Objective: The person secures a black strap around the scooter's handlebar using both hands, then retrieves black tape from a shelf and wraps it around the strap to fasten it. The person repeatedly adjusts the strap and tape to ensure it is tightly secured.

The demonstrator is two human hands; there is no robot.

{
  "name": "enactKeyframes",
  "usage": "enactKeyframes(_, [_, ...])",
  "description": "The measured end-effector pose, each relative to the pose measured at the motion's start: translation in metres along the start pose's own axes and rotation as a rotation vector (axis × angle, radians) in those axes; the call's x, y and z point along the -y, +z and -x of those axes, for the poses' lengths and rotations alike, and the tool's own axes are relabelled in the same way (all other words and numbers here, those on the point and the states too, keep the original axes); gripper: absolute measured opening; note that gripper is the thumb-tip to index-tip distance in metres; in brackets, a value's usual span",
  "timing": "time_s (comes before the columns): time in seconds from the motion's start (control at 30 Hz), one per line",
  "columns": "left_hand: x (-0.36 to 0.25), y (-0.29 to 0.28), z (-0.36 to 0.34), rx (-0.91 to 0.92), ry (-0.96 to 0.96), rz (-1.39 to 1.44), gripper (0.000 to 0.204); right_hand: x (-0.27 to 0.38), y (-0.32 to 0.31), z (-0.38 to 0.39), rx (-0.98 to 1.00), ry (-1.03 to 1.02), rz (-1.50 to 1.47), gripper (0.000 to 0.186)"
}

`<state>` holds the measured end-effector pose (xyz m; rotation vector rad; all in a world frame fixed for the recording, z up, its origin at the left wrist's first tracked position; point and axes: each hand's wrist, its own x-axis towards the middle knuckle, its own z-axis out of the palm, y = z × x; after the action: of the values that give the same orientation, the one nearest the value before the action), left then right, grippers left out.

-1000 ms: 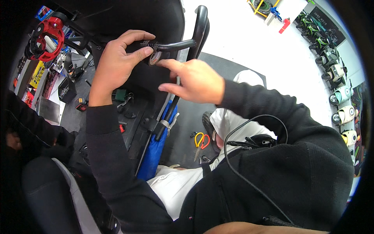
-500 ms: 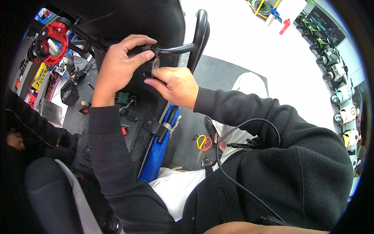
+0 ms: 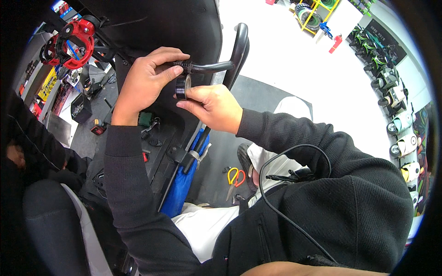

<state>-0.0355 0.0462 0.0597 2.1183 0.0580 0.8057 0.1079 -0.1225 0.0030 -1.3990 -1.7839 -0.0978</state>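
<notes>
A roll of black tape (image 3: pixel 182 88) hangs on edge just below a bent black metal bar (image 3: pixel 212 68). My right hand (image 3: pixel 215 106) pinches the roll's lower edge between thumb and fingers. My left hand (image 3: pixel 145 83) is closed round the bar's left end, thumb and fingers pressing on a dark wrapped stretch. The wrapping looks like tape, partly hidden by my fingers. Behind both hands rises a large black panel (image 3: pixel 170 23).
Red ring-shaped holders (image 3: pixel 80 43) are mounted at upper left. Yellow-and-red-handled scissors (image 3: pixel 235 178) lie on the dark mat below. A blue cloth bundle (image 3: pixel 178 193) is strapped beside the black footwell. Another person's dark sleeve (image 3: pixel 34 138) shows at left.
The roll of tape has turned and shows more of its black outer face. My right hand has shifted slightly right and down; the view has moved a little. My left hand keeps its hold.
</notes>
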Motion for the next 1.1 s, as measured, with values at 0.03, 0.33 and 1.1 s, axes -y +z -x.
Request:
enactKeyframes(0.03, [0.000, -0.001, 0.000, 0.008, 0.008, -0.001, 0.027, 0.001, -0.001, -0.001, 0.006, 0.001, -0.006, 0.018])
enactKeyframes(0.33, [0.006, -0.002, -0.002, 0.036, 0.000, 0.058, 0.030, 0.031, -0.017, -0.017, 0.094, 0.201, -0.211, 0.018])
enactKeyframes(1.1, [0.016, 0.005, -0.001, -0.069, 0.062, 0.102, 0.072, 0.023, -0.083, -0.098, 0.199, 0.528, -0.393, 0.031])
